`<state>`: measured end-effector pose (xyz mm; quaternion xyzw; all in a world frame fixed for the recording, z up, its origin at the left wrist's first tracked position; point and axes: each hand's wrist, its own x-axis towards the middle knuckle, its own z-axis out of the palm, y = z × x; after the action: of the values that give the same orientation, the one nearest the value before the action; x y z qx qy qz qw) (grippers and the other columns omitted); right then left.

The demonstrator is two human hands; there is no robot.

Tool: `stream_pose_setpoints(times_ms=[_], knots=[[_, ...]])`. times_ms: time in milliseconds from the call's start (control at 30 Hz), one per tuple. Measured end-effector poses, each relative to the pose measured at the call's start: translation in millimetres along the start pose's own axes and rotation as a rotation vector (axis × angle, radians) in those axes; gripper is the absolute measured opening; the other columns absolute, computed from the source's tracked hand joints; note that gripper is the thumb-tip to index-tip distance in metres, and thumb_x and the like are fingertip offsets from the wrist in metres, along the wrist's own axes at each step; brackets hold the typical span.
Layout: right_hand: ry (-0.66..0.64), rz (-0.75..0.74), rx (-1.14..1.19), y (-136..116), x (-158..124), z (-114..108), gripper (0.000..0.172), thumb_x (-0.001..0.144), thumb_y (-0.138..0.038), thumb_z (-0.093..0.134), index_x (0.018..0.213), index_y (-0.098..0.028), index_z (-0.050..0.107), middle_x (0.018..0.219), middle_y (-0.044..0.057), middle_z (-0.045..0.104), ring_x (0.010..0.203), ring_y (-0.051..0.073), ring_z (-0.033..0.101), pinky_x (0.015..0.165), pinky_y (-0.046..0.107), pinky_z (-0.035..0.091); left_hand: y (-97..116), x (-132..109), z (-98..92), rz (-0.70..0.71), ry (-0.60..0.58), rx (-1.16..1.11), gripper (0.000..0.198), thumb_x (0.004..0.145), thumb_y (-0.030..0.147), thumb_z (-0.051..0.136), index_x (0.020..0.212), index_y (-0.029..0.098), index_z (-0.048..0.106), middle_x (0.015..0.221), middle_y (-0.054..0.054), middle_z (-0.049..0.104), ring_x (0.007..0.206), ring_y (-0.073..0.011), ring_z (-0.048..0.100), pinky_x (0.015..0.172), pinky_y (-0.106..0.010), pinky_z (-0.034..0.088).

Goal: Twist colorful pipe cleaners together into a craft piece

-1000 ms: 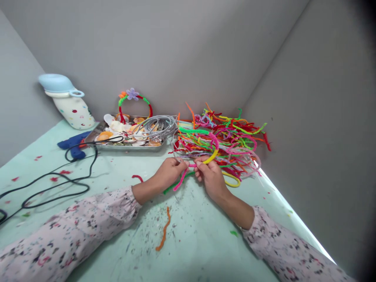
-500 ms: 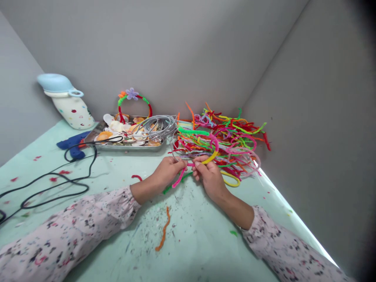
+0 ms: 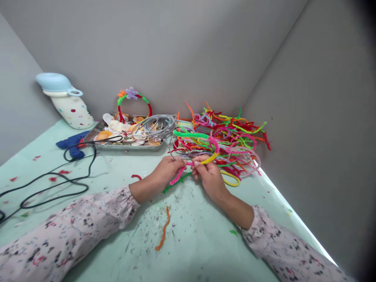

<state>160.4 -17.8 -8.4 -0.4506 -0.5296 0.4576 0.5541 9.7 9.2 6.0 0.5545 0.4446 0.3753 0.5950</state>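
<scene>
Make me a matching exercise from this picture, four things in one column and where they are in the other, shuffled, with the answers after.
Things
1. Green, pink and yellow band
2. Blue tool
3. Purple flower
4. Orange strip

Places
A. On top of the upright hoop
B. On the table, nearest the camera
C. Pinched in the right hand
D. Beside the metal tray

Pairs: 1-C, 2-D, 3-A, 4-B

- Held band (image 3: 216, 144), on my feed: grn, hot pink & yel sections
- Sleeves (image 3: 82, 227): pale pink, sm floral print, I see red & blk
- Table cover (image 3: 202, 239): lt mint grn
- Bottle (image 3: 72, 113): wht w/ multicol dots; lid (image 3: 54, 81) lt blue
- Glue gun (image 3: 72, 141): dk blue
- Hoop (image 3: 150, 109): red/grn; flower (image 3: 131, 93) lt purple
- Wall (image 3: 164, 47): gry
</scene>
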Motion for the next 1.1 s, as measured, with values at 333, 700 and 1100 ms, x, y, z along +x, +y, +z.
stream_pose_setpoints(times_ms=[333, 700, 1100], knots=[[0.017, -0.128, -0.160, 9.7, -4.1, -3.9, 0.012, 0.088, -0.033, 0.054, 0.091, -0.024, 0.061, 0.070, -0.001, 0.057, 0.060, 0.015, 0.053, 0.057, 0.028, 0.044, -6.1, 1.8, -4.3, -0.048, -0.035, -0.068, 0.027, 0.074, 0.033, 0.059, 0.054, 0.018, 0.049, 0.046, 0.004, 0.038, 0.043, -0.0084, 0.032, 0.041, -0.024, 0.024], [0.026, -0.189, -0.208, 6.7, -5.7, -2.5, 0.012, 0.088, -0.032, 0.054, 0.091, -0.024, 0.062, 0.073, 0.000, 0.059, 0.064, 0.016, 0.055, 0.061, 0.029, 0.044, -9.2, 2.0, -5.5, -0.059, -0.038, -0.134, 0.027, 0.074, 0.034, 0.061, 0.056, 0.018, 0.050, 0.047, 0.004, 0.037, 0.042, -0.0077, 0.030, 0.040, -0.024, 0.022], [0.150, 0.135, 0.127, 10.6, 9.5, -6.1, 0.017, 0.078, -0.033, 0.063, 0.086, -0.018, 0.059, 0.063, -0.003, 0.060, 0.045, 0.008, 0.049, 0.041, 0.020, 0.037, -3.5, 2.7, -1.4, 0.058, -0.004, -0.054, 0.012, 0.072, 0.026, 0.059, 0.073, 0.015, 0.061, 0.054, 0.004, 0.046, 0.046, -0.0076, 0.036, 0.045, -0.021, 0.026]])
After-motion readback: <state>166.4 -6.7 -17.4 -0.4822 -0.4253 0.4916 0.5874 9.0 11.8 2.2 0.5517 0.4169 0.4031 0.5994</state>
